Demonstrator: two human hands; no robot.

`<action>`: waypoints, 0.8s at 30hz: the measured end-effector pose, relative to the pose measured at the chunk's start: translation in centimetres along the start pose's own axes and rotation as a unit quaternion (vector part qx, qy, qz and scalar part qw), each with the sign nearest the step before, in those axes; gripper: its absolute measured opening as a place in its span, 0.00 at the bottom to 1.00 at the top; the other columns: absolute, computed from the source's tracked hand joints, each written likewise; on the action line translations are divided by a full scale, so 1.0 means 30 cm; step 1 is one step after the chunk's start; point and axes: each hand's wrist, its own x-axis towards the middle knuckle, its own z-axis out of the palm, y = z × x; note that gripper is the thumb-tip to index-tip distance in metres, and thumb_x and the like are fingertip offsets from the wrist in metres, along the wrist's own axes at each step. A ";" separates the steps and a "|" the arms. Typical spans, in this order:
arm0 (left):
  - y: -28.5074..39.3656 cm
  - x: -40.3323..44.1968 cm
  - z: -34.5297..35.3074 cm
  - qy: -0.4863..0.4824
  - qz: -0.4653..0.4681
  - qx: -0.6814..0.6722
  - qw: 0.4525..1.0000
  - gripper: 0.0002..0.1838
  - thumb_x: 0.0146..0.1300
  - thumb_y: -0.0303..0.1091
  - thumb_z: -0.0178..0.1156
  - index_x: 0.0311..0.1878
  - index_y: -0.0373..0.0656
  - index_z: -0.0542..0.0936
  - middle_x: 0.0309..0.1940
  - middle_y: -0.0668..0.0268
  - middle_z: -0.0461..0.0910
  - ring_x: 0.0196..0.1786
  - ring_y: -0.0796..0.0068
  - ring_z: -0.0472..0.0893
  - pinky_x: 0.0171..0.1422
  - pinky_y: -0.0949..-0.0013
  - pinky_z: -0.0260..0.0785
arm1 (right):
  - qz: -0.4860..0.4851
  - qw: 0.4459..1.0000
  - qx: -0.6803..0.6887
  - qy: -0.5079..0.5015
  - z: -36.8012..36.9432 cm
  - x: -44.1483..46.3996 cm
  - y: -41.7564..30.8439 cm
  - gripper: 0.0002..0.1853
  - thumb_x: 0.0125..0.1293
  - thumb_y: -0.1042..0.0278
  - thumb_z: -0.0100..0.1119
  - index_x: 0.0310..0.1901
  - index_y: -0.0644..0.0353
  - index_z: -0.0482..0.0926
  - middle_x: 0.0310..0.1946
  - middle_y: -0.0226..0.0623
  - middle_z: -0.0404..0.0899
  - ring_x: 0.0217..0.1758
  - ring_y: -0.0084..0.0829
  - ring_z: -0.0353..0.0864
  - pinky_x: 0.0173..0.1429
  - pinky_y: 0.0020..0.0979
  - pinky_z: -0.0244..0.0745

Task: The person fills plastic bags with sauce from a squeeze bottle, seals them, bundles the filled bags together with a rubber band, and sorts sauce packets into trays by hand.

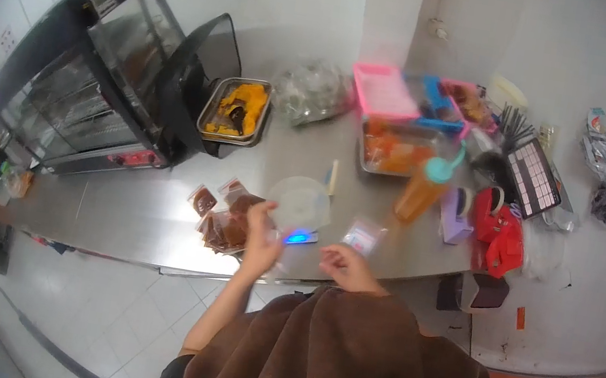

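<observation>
Your left hand is partly open, fingers spread and blurred, right beside the pile of small bags with reddish-brown contents at the table's near edge; a faint clear shape shows by its palm, and you cannot tell from here whether it is held. Your right hand is curled, fingertips drawn in toward the thumb, just below a clear packet with a pale label; whether anything is pinched there is too blurred to tell. Between your hands sits the scale, its display lit blue, and a round translucent dish lies just beyond that display. A pale upright strip stands close behind the dish. To your right, a bottle of orange liquid with a teal top leans in front of the steel tray of orange food, so it partly blocks the way there; beside it are a purple tape dispenser and a red one. Behind the steel tray is a pink basket, with a bundle of clear plastic to its left. Farther left, a tray of yellow food touches or nearly touches an open black case, next to the large glass-sided cabinet filling that end of the metal table.
</observation>
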 end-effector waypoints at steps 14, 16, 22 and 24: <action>0.008 -0.011 0.287 -0.040 -0.117 -0.087 0.988 0.26 0.57 0.31 0.63 0.58 0.44 0.66 0.53 0.63 0.67 0.51 0.69 0.71 0.53 0.66 0.66 | 0.142 0.980 -0.107 0.087 -0.331 0.202 0.493 0.26 0.53 0.70 0.67 0.54 0.65 0.71 0.47 0.45 0.78 0.51 0.38 0.78 0.57 0.36 0.70; -0.034 -0.041 0.213 0.012 -0.093 0.016 0.995 0.22 0.56 0.29 0.64 0.54 0.43 0.70 0.50 0.65 0.70 0.51 0.70 0.72 0.51 0.67 0.66 | 0.157 0.968 -0.183 0.070 -0.363 0.260 0.556 0.29 0.53 0.69 0.67 0.57 0.65 0.68 0.51 0.48 0.76 0.54 0.43 0.76 0.60 0.37 0.68; -0.155 -0.240 0.046 0.223 -0.158 0.172 0.946 0.23 0.51 0.25 0.63 0.51 0.42 0.69 0.48 0.60 0.68 0.43 0.69 0.72 0.46 0.66 0.67 | 0.158 0.909 -0.384 0.032 -0.351 0.351 0.474 0.42 0.56 0.69 0.61 0.69 0.65 0.51 0.62 0.59 0.63 0.64 0.53 0.65 0.67 0.43 0.62; -0.175 -0.307 0.013 0.238 -0.203 0.243 0.918 0.28 0.50 0.28 0.65 0.55 0.41 0.66 0.51 0.54 0.65 0.53 0.60 0.69 0.52 0.60 0.66 | 0.138 0.858 -0.495 0.013 -0.330 0.362 0.433 0.45 0.57 0.69 0.60 0.72 0.65 0.44 0.64 0.61 0.59 0.66 0.56 0.61 0.68 0.45 0.59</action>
